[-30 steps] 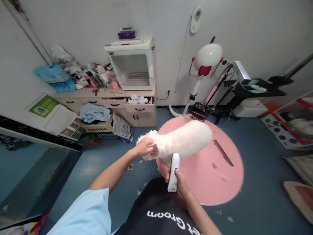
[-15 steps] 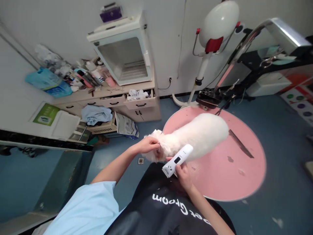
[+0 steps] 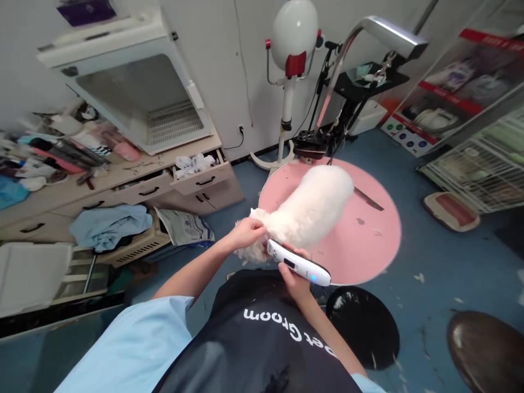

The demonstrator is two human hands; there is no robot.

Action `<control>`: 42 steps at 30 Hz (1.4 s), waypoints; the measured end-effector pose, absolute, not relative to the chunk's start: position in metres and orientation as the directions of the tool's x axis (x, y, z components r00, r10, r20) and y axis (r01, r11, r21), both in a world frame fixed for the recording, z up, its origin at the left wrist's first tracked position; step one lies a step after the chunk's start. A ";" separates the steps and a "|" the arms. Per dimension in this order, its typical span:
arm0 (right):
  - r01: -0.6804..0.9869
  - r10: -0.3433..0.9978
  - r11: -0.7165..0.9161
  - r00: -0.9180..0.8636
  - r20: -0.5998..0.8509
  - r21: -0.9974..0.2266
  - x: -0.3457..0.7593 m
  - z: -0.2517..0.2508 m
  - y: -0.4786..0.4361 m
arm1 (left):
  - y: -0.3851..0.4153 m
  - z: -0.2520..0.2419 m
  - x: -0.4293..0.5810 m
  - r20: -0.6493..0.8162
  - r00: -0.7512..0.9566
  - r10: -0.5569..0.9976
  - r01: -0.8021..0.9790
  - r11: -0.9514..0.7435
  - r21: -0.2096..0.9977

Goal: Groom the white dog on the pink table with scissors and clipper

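A white dog (image 3: 315, 204) stands on a round pink grooming table (image 3: 368, 245), its head toward my left. My left hand (image 3: 246, 232) is closed at the side of its head, pinching what looks like the ear; my fingers hide most of it. In my right hand (image 3: 295, 279) is a white pet clipper (image 3: 305, 266) with a dark panel and a lit blue light. Its blade end points left, close to or against the reddish skin by the ear, just beside my left fingertips. Whether the blade touches cannot be made out.
A dark comb-like strip (image 3: 368, 198) lies on the table behind the dog. A metal grooming arm (image 3: 347, 43) rises at the table's far side, near a white stand dryer (image 3: 295, 35). Black (image 3: 362, 327) and brown (image 3: 487, 352) round stools stand at right. An open drawer (image 3: 204, 177) juts from the cabinet.
My right hand has turned the clipper so its blade end swung up to the dog's ear area. The blue light now shows. My left hand keeps its hold. The view has shifted right.
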State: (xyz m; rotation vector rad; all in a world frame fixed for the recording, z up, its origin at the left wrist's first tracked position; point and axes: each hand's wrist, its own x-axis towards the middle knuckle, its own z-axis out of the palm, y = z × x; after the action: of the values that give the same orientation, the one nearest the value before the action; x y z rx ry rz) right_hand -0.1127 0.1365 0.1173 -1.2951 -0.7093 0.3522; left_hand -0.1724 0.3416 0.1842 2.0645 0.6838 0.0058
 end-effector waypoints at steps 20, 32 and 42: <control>0.192 0.656 0.290 0.674 0.341 -0.938 -0.110 0.112 0.156 | 0.350 0.174 -0.172 -0.223 0.870 0.441 0.401 -0.365 0.840; 0.146 0.699 0.297 0.640 0.319 -0.944 -0.106 0.111 0.154 | 0.358 0.164 -0.169 -0.241 0.867 0.435 0.385 -0.280 0.880; -0.022 0.844 0.281 0.482 0.236 -0.960 -0.104 0.119 0.143 | 0.356 0.179 -0.170 -0.254 0.884 0.393 0.378 -0.278 0.883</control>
State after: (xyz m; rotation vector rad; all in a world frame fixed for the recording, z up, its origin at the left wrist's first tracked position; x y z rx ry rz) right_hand -0.1037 0.1435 0.1190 -1.1432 -0.8972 0.6987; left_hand -0.1701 0.3564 0.1790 1.8922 0.5701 0.0161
